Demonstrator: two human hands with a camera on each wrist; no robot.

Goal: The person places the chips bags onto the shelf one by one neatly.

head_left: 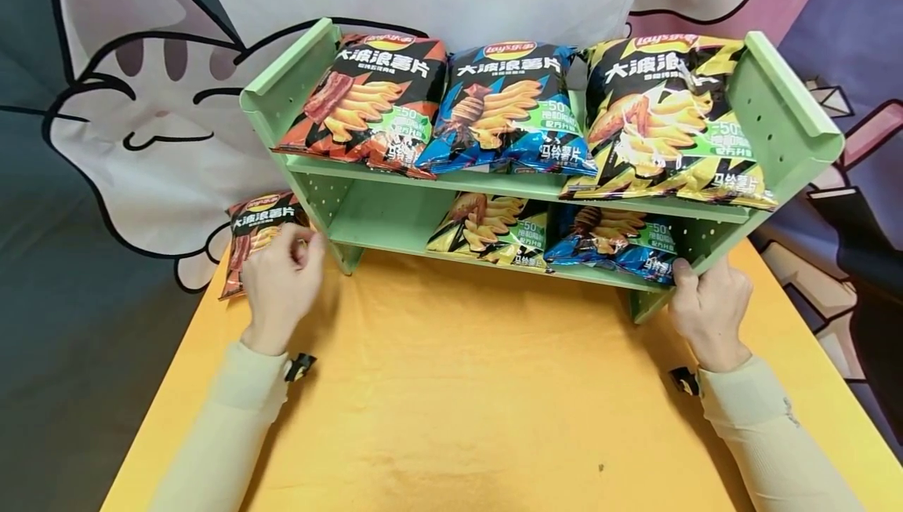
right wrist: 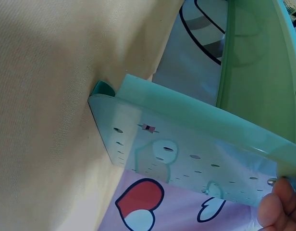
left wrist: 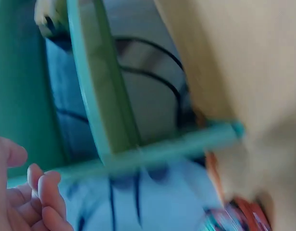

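Note:
A green two-tier shelf (head_left: 395,222) stands slightly askew on the table, bags of Lay's potato chips on both levels. My right hand (head_left: 708,312) grips its lower right side; in the right wrist view the fingers (right wrist: 277,207) bend against the perforated side panel (right wrist: 186,154). My left hand (head_left: 284,277), loosely curled and holding nothing, hovers just off the shelf's left end. In the left wrist view a gap shows between its thumb and fingers (left wrist: 49,192). Behind that hand is a red chip bag (head_left: 247,222), partly hidden by it.
The top tier carries a red bag (head_left: 374,104), a blue bag (head_left: 504,108) and a yellow bag (head_left: 670,120). Below are another yellow bag (head_left: 494,231) and another blue bag (head_left: 614,241), toward the right. A yellow cloth (head_left: 451,386) covers the table; a cartoon backdrop (head_left: 162,143) hangs behind.

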